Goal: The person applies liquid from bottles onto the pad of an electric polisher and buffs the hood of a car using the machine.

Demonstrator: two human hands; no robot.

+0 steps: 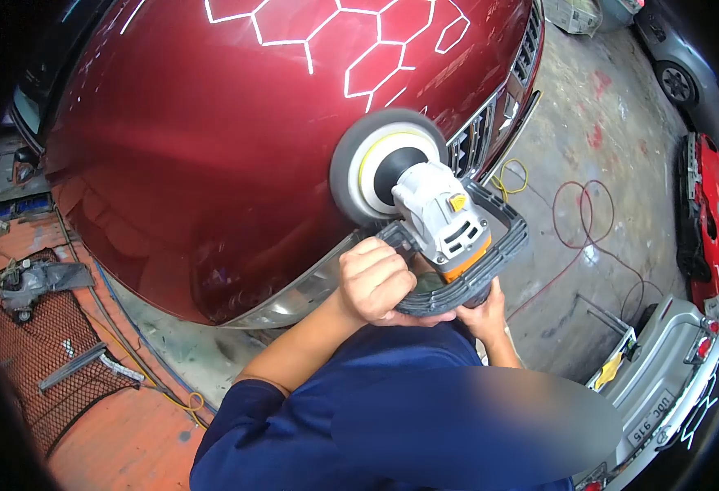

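A polisher [439, 206] with a white-grey body, orange band and black loop handle is in both my hands. Its round grey-and-white pad [349, 168] lies at the front part of a dark red car hood [212, 155], apparently against the paint. My left hand [373, 280] is closed in a fist around the left side of the loop handle. Lower and to the right, my right hand [485, 316] wraps the rear end of the polisher; its fingers are partly hidden. Bright hexagonal light reflections show on the hood.
Beside the hood is the car's chrome grille [475, 139]. A red hose [586, 237] and a yellow cable [508, 176] lie on the concrete floor. At right are a red bumper [709, 217] and a silver tailgate [658, 380]. Black netting [44, 352] covers an orange surface at left.
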